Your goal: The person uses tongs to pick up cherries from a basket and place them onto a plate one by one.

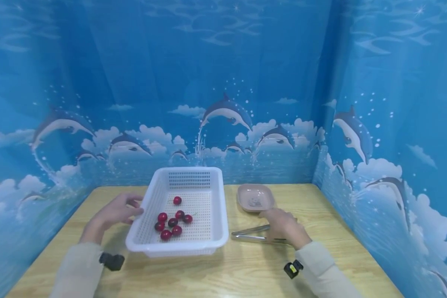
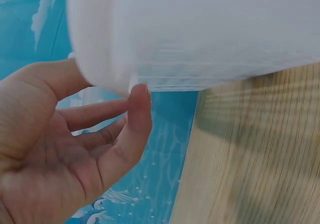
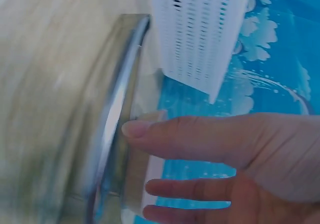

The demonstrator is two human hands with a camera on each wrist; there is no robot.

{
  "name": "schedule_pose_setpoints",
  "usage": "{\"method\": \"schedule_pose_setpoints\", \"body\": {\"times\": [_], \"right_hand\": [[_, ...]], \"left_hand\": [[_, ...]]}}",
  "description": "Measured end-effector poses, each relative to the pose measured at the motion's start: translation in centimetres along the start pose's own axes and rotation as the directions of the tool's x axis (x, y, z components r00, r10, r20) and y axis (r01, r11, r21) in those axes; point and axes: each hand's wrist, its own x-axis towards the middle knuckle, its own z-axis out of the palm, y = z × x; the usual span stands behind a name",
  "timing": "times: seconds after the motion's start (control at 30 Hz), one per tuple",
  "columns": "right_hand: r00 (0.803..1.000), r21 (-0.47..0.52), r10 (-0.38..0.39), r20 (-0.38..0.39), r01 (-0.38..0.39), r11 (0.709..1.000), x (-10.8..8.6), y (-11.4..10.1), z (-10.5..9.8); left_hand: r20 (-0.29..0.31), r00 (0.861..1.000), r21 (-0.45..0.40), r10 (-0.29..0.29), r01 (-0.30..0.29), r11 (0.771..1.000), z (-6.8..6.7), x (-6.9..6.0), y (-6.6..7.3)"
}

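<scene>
1. Metal tongs (image 1: 253, 229) lie on the table (image 1: 246, 273); the right hand (image 1: 284, 225), fingers extended, is over them, contact unclear.
2. Basket (image 1: 179, 246) stands between the hands, walls enclosing cherries (image 1: 173, 222).
3. Left hand (image 1: 115, 213), loosely open, holding nothing, beside its rim.
4. Bowl (image 1: 254, 190) behind tongs.
5. Dolphin curtain (image 1: 193, 74).

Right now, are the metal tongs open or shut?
The tongs are open: in the head view their two arms diverge from the joined end near the white basket, though the right hand partly covers them.
</scene>
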Motion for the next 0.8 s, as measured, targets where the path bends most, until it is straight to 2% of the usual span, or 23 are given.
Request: {"method": "schedule_pose_setpoints", "body": {"times": [0.17, 0.37, 0.8], "right_hand": [[0.999, -0.014, -0.047, 0.023, 0.048, 0.999, 0.7, 0.2, 1.2], [0.997, -0.03, -0.056, 0.048, 0.057, 0.998, 0.9, 0.4, 2.0], [0.993, -0.073, -0.113, -0.018, 0.112, 0.991, 0.9, 0.5, 2.9]], "left_hand": [[-0.011, 1.0, -0.022, 0.02, -0.02, 1.0, 0.2, -0.1, -0.5], [-0.014, 0.999, -0.047, 0.035, -0.035, 0.998, 0.4, -0.2, -0.8], [-0.009, 0.999, -0.054, 0.043, -0.043, 0.998, 0.4, -0.6, -0.8]]}}
